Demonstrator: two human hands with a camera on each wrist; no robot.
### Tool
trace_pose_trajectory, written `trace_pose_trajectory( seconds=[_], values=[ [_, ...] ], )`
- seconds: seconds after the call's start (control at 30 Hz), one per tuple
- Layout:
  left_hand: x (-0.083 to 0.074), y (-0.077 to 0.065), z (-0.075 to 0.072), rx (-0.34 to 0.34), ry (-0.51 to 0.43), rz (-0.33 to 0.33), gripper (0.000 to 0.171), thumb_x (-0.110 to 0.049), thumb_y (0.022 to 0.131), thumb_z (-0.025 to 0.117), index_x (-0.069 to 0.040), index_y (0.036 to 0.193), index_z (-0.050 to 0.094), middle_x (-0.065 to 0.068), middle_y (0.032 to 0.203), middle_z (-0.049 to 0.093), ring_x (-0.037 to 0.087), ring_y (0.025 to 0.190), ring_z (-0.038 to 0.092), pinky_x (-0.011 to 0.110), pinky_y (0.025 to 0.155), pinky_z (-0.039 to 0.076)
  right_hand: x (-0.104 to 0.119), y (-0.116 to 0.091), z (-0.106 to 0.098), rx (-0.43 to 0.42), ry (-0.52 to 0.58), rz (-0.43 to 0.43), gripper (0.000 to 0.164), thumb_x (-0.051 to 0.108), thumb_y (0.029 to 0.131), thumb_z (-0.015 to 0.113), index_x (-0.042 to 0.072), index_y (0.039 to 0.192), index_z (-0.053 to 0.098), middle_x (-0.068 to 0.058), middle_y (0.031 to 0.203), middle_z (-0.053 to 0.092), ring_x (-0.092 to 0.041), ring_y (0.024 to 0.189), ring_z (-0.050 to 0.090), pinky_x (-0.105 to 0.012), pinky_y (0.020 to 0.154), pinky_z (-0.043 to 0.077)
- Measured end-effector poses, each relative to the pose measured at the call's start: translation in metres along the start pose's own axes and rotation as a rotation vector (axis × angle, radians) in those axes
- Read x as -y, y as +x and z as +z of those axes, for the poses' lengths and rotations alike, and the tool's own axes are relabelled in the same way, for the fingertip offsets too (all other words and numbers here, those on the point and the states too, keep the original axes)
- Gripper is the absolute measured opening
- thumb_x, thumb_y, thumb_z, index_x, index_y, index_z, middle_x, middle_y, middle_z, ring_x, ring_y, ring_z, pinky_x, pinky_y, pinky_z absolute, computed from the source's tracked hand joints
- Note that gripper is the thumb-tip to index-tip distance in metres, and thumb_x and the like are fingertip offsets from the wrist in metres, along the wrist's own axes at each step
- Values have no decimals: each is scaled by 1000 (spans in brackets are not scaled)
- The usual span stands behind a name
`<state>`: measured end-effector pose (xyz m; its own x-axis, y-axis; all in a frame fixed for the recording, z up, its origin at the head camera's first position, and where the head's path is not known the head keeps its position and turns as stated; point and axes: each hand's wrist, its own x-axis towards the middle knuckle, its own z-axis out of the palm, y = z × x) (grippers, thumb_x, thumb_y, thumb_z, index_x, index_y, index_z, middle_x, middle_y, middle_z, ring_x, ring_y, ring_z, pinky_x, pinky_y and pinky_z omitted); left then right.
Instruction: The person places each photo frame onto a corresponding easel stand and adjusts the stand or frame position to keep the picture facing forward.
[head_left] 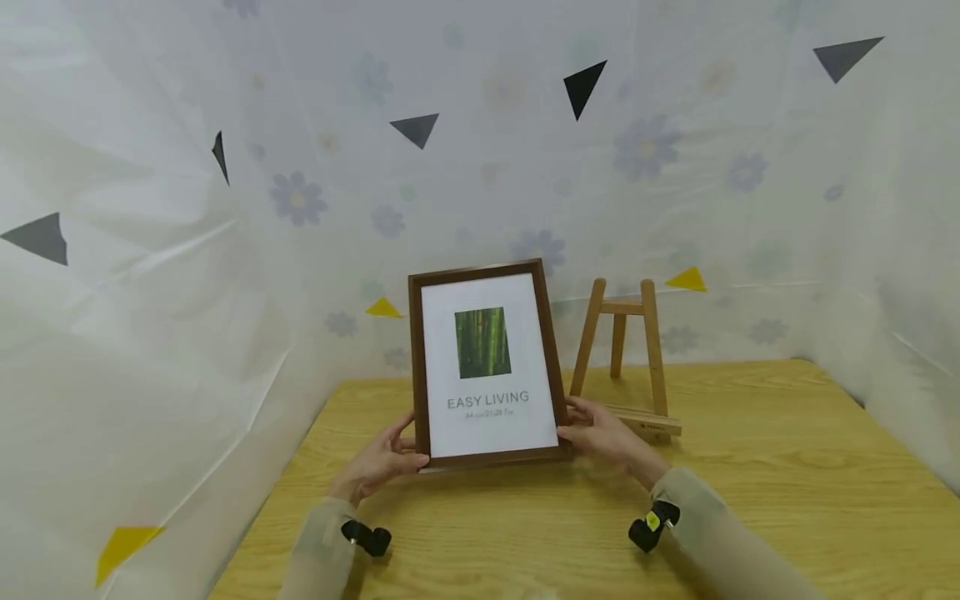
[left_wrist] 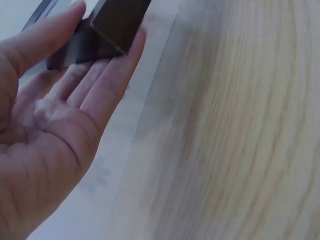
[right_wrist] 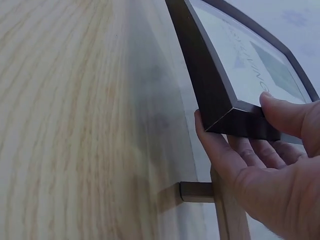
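A dark brown picture frame (head_left: 551, 350) is held up above the table, tilted slightly, its front facing me. Behind its pane is a white sheet with a green bamboo picture and the words "EASY LIVING". My left hand (head_left: 382, 460) grips the lower left corner, thumb on the front edge and fingers behind. At the lower right side my right hand (head_left: 603, 433) holds it the same way. Both wrist views show the frame's corner (left_wrist: 117, 25) between thumb and fingers, off the tabletop. A small wooden easel (head_left: 654, 358) stands behind my right hand, partly covered by it.
The wood-grain table (head_left: 780, 467) reaches back to a white curtain (head_left: 480, 192) with flower prints. Black, grey and yellow triangles are stuck on the curtain. The easel's ledge (head_left: 652, 421) juts forward near my right hand.
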<state>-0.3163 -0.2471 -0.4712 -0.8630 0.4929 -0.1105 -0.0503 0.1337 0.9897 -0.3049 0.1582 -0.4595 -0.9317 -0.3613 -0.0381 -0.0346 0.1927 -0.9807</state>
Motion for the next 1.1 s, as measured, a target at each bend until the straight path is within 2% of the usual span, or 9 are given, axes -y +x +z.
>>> trace_pose_trajectory(
  seconds=[0.13,0.3,0.47,0.57,0.7,0.8,0.93,1.0,1.1],
  values=[
    [0,3,6,-71,24,6,90,-10,90,71,-10,158,13,35,144,42,28,115,62,38,95,54,3,-2,-2,13,47,9,77,15,98,60,-1,156,12,-35,154,23,-51,137,35,-52,96,51],
    [-1,8,11,-118,41,30,84,-11,90,72,-6,156,21,30,141,49,28,118,61,36,92,54,5,-3,-6,17,94,22,77,13,100,57,5,158,8,-35,156,17,-53,139,29,-53,92,54],
    [-3,13,13,-138,64,45,78,-12,90,71,-3,154,27,27,140,51,27,118,60,33,90,54,6,-4,-11,15,123,12,81,6,97,60,4,158,7,-37,154,18,-53,133,38,-52,87,56],
    [-4,15,14,-124,50,52,77,-12,90,71,-1,153,27,28,141,50,26,119,60,33,92,54,6,-5,-14,12,87,-1,87,5,93,66,3,157,7,-37,152,23,-51,131,41,-48,88,56],
    [-6,18,18,-117,29,67,79,-11,91,70,0,154,25,30,142,48,31,120,59,37,96,53,7,-6,-19,-4,43,-23,90,7,91,68,3,157,7,-38,152,24,-53,136,34,-48,93,54],
    [-7,22,23,-150,39,78,79,-11,91,70,2,154,23,30,146,43,37,129,51,43,102,49,7,-7,-22,-33,1,-54,86,9,92,67,1,157,12,-37,152,26,-53,138,31,-53,101,48],
    [-7,28,29,-206,70,96,80,-12,90,71,2,154,24,27,153,34,42,139,37,52,109,40,6,-9,-24,-85,-82,-83,80,12,94,66,-2,155,17,-35,151,31,-52,137,33,-57,107,41],
    [-6,31,33,-222,68,107,80,-14,90,71,0,154,25,25,155,32,42,141,34,54,111,38,5,-10,-26,-105,-102,-79,80,13,94,66,-2,155,17,-35,151,30,-52,137,34,-57,106,41],
    [-6,37,37,-248,47,127,77,-16,91,71,-4,154,28,21,154,36,39,141,35,53,111,38,6,-11,-28,-134,-122,-71,80,17,95,66,-1,156,16,-35,152,29,-51,137,34,-56,106,41]
  ],
)
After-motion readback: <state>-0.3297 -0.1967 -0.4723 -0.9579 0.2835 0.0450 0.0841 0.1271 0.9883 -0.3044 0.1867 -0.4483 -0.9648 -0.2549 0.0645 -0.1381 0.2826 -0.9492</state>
